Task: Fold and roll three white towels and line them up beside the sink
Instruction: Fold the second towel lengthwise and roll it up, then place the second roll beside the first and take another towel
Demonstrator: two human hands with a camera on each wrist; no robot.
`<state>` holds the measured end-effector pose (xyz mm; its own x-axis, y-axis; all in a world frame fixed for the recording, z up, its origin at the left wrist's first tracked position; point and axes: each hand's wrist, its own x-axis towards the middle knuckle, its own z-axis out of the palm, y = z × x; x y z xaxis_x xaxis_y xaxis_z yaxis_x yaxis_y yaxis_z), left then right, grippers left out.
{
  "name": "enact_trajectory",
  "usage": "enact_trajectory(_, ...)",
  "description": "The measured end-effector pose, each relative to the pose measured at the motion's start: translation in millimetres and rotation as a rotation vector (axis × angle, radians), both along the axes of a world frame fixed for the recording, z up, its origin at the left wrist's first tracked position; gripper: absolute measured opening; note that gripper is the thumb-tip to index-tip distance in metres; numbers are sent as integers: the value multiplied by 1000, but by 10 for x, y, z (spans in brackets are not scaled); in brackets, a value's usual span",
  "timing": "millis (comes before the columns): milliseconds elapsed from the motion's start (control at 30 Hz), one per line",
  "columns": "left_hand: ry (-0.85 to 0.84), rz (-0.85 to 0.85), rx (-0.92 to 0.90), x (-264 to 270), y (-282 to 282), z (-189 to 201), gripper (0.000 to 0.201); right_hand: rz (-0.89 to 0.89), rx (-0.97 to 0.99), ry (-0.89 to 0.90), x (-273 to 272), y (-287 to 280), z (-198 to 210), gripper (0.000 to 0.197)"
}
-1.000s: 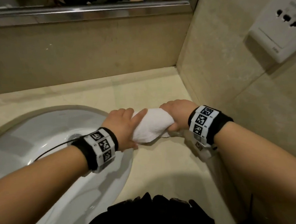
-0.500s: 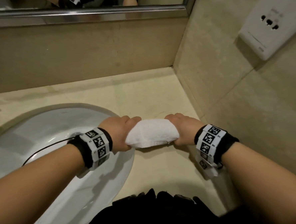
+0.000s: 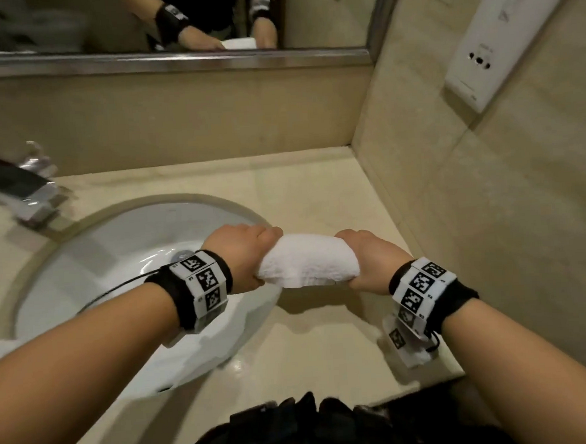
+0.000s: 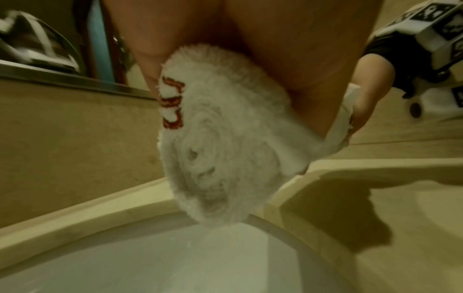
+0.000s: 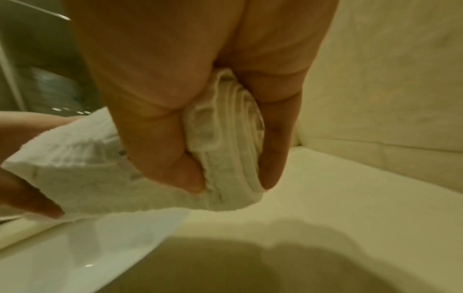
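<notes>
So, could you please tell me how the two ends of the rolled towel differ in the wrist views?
The left end of the towel, gripped by the left hand, is fluffy, shows a spiral and carries red stitching. The right end, gripped by the right hand, shows smooth hemmed edges in layers and no red. The left end hangs over the sink, the right over the counter. Both are white.

Your beige stone counter [image 3: 317, 193] is running to the right-hand wall, with the white sink [image 3: 122, 253] sitting sunk into it at left and blurred silvery packets [image 3: 25, 193] lying far left.
</notes>
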<state>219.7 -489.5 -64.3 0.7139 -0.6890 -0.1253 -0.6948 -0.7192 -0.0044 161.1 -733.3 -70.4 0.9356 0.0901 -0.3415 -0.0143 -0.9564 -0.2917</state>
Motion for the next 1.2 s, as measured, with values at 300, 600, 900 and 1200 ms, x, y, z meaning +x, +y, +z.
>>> enact_trajectory(300, -34, 321, -52, -781, 1108, 640, 67, 325, 64, -147, -29, 1025, 486, 52)
enact_trajectory(600, -104, 564, 72, -779, 2669, 1025, 68, 513, 211, -216, 429, 2777, 637, 63)
enact_trajectory(900, -138, 695, 133, 164, 4596, 771, 66, 467, 210, -211, 1361, 4860, 382, 64)
enact_trajectory(1200, -62, 805, 231, 1159, 5356, 107, 50, 368, 69, -114, 2180, 5822, -49, 63)
